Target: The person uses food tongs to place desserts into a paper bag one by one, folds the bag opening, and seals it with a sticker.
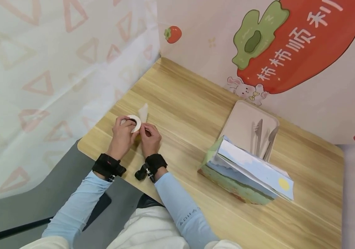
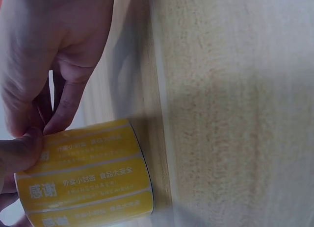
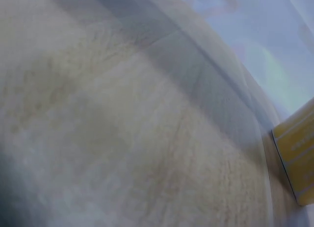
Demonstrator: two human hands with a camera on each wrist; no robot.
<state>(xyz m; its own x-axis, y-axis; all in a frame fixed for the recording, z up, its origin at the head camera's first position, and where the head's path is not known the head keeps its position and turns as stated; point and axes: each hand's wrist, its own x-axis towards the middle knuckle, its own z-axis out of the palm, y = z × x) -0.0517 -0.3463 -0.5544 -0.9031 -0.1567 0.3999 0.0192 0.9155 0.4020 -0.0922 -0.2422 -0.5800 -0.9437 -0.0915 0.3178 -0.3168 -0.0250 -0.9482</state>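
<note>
A roll of yellow stickers [image 2: 88, 173] with white printed text stands on edge near the table's left corner; its white side and dark core show in the head view. My left hand [image 1: 122, 136] grips the roll from the left, its thumb [image 2: 22, 151] on the outer labels. From the other side my right hand [image 1: 151, 140] has thumb and forefinger pinched at the edge of a sticker on the roll. Exactly what lies between those fingertips is hidden. A pale strip [image 1: 143, 112] sticks out behind the roll. The right wrist view shows only part of the roll.
To the right stands a paper bag or box [image 1: 243, 176] printed with sky and a yellow sun. Behind it a beige tray [image 1: 238, 117] holds a knife [image 1: 259, 133], a fork and a spoon. Printed curtains border the wooden table [image 1: 177, 100] at the left and back.
</note>
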